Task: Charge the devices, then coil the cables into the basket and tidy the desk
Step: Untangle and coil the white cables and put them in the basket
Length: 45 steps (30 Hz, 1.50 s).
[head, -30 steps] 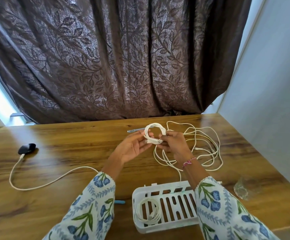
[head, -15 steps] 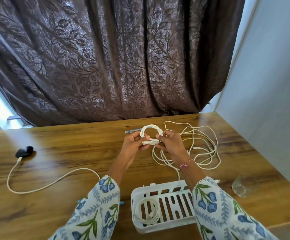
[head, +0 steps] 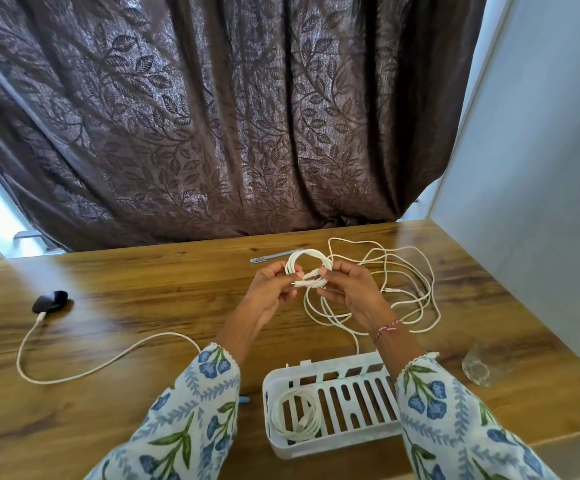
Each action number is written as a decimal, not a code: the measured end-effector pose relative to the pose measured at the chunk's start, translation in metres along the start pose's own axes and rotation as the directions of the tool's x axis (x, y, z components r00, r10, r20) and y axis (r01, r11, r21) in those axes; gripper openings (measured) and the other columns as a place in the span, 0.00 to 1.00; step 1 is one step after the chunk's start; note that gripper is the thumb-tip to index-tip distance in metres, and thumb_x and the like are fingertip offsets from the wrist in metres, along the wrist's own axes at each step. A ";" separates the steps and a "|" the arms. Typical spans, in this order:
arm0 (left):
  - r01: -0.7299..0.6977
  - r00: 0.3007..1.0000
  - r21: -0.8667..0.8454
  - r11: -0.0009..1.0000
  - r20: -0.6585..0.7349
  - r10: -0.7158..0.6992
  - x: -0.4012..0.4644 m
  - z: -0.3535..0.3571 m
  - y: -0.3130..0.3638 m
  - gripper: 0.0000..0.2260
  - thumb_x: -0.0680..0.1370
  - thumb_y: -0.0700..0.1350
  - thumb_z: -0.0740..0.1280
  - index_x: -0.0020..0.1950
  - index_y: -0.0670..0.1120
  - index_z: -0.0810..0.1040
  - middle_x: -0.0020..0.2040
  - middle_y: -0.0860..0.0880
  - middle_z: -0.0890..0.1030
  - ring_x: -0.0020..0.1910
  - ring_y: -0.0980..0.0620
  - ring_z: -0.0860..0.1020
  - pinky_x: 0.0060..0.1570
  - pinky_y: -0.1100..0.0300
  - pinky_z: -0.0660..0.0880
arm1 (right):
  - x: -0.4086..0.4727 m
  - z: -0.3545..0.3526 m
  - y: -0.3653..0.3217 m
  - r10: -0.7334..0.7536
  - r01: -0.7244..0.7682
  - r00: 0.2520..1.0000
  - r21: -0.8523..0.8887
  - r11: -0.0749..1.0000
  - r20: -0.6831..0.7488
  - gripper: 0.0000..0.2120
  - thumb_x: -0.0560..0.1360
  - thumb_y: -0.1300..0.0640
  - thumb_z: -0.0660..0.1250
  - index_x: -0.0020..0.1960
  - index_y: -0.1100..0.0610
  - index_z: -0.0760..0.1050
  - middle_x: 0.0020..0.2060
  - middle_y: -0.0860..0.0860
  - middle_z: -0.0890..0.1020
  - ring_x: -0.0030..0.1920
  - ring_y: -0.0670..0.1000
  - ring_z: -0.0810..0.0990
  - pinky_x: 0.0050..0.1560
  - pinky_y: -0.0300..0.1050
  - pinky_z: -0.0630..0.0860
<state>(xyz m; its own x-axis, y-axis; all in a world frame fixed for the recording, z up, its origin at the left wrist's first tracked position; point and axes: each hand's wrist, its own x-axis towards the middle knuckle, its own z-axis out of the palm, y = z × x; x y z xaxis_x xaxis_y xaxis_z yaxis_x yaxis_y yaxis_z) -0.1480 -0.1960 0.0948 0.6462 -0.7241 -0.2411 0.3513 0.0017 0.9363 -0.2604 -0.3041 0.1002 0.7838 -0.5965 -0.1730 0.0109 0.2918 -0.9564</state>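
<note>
While the small white coil (head: 308,268) is held up over the desk (head: 150,306), its loose end is now tucked against the bottom of the ring, where a second ago it was being wound around. The coil is pinched on its left side by the fingers of the left hand (head: 271,292), and the plug end is pinched at the bottom by the thumb and fingers of the right hand (head: 349,292). Both hands are curled round the cable, so neither is open. The hands and the coil have hardly been moved in the last second; only the wrapping of the end looks further along. It is judged that this cable is almost tied up and can soon be put down. The white basket (head: 333,441) is found close to the body, under the right sleeve (head: 454,420), and one rolled cable (head: 295,417) is already laid in its left part. A big loose tangle of cable (head: 409,292) is left lying on the desk behind the right hand, not yet rolled. Far to the left, a dark device (head: 51,301) is seen with a long white cable (head: 108,362) plugged into it. A pen (head: 271,258) is lying behind the hands, and a clear wrapper (head: 479,367) is lying at the right, so some tidying is left.
</note>
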 end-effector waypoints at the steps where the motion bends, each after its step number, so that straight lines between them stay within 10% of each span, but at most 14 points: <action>1: -0.002 1.000 0.023 1.000 0.003 0.002 -0.001 0.000 0.000 0.05 0.74 0.33 0.67 0.44 0.43 0.78 0.28 0.53 0.80 0.23 0.61 0.73 0.23 0.71 0.70 | 0.000 0.001 0.002 0.005 -0.004 0.999 0.011 1.000 -0.042 0.01 0.73 0.65 0.67 0.44 0.62 0.77 0.40 0.57 0.81 0.40 0.50 0.81 0.38 0.38 0.81; 7: -0.005 0.997 0.184 0.983 -0.078 0.020 -0.003 0.005 -0.006 0.05 0.72 0.35 0.71 0.41 0.44 0.78 0.29 0.53 0.78 0.21 0.62 0.71 0.21 0.69 0.66 | 0.003 0.012 0.017 -0.136 0.065 0.926 -0.206 0.976 -0.352 0.03 0.70 0.66 0.70 0.44 0.62 0.77 0.33 0.54 0.78 0.23 0.45 0.75 0.22 0.35 0.71; 12: 0.062 0.996 0.295 0.953 -0.078 -0.041 0.000 0.006 -0.005 0.09 0.72 0.36 0.72 0.38 0.47 0.74 0.32 0.50 0.76 0.23 0.60 0.71 0.22 0.69 0.69 | 0.001 0.021 0.025 -0.356 0.110 0.832 -0.503 0.857 -0.425 0.07 0.69 0.63 0.73 0.42 0.55 0.76 0.31 0.46 0.77 0.33 0.51 0.78 0.36 0.47 0.78; 20: 0.152 0.980 0.126 0.980 0.107 -0.166 -0.008 -0.006 -0.004 0.09 0.79 0.40 0.62 0.57 0.41 0.78 0.49 0.45 0.81 0.45 0.50 0.80 0.51 0.57 0.76 | -0.007 0.015 0.029 -0.364 0.099 0.794 -0.486 0.868 -0.487 0.05 0.70 0.62 0.72 0.43 0.59 0.77 0.33 0.48 0.77 0.29 0.44 0.76 0.26 0.35 0.75; 29: 0.216 0.975 0.004 0.976 -0.047 -0.216 -0.035 0.015 -0.012 0.06 0.79 0.37 0.62 0.52 0.45 0.76 0.48 0.44 0.82 0.46 0.48 0.81 0.49 0.55 0.78 | -0.026 -0.016 0.021 0.039 -0.036 0.970 0.015 0.999 -0.238 0.08 0.77 0.66 0.60 0.48 0.60 0.78 0.39 0.54 0.81 0.38 0.50 0.80 0.40 0.41 0.79; 45: 0.261 0.932 0.366 0.893 -0.338 -0.134 -0.112 0.045 -0.073 0.05 0.74 0.36 0.70 0.39 0.43 0.79 0.35 0.46 0.80 0.32 0.54 0.78 0.33 0.64 0.77 | -0.084 -0.082 0.032 0.256 -0.202 0.964 -0.431 0.880 0.070 0.05 0.71 0.65 0.70 0.40 0.57 0.80 0.32 0.51 0.81 0.31 0.44 0.78 0.38 0.35 0.78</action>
<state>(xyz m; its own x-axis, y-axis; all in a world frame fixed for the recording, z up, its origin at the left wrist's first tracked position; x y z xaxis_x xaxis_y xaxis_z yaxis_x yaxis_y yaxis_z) -0.2766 -0.1464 0.0652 0.7836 -0.4420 -0.4366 0.2349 -0.4398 0.8668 -0.3766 -0.3064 0.0651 0.8022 -0.4478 -0.3949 -0.4161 0.0549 -0.9076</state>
